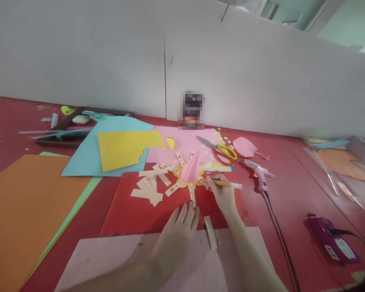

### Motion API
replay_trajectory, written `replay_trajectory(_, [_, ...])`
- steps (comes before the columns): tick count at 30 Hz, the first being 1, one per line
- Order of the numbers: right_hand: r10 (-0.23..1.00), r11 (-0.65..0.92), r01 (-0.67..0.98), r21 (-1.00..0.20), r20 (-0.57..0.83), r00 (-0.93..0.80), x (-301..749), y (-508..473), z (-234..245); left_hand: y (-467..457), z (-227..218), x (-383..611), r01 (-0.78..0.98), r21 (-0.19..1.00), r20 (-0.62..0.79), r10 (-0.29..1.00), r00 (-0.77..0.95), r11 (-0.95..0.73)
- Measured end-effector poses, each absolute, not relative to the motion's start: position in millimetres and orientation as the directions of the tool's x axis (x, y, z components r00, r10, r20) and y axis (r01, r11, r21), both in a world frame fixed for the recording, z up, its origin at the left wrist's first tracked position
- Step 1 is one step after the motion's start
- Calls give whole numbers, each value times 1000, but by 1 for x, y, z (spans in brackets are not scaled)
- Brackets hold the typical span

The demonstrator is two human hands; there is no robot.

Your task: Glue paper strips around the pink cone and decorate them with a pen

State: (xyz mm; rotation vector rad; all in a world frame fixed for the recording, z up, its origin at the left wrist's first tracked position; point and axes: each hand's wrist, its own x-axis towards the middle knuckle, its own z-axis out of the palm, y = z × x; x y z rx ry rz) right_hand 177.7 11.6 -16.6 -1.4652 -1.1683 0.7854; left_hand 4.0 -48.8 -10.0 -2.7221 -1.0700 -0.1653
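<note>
My right hand (221, 194) grips a yellow pen (223, 183), its tip at the edge of a yellow paper flower shape (182, 182). On that shape stands a pink paper cone (191, 167), with cream paper strips radiating outward; several bear brown stars and marks. My left hand (184, 221) lies flat with fingers stretched, fingertips at the lower end of the nearest marked strip (192, 194). Red card (134, 219) lies beneath it all. Plain cream strips (147, 188) are fanned out to the left, and one loose strip (210, 233) rests between my forearms.
Yellow-and-red-handled scissors (219, 148) and a pink glue gun (258, 172) with a black cord lie to the right. Blue card (79, 158), cut yellow card (121, 150) and orange card (21, 211) cover the left side. A purple power socket box (333, 239) sits at far right.
</note>
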Motion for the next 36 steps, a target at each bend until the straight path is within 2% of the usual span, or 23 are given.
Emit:
replay_trajectory(4, [940,59,312,-948,158,303,177,12,-16,-47,-11,4,676,-148,195,649,735,-722])
replay_trajectory(11, [940,21,206,-978,90,330,178,13,-20,-47,-11,3,672,-157,188,646,740,-724])
replay_trajectory(20, [940,81,338,-938,185,288,177,12,-17,-47,-9,4,667,-167,196,638,744,-726])
replay_trajectory(29, [937,86,340,-936,192,291,178,12,-20,-47,-12,4,666,-117,158,648,745,-737])
replay_trajectory(36, [933,90,366,-926,207,293,178,11,-18,-38,-4,1,688,-68,254,654,712,-722])
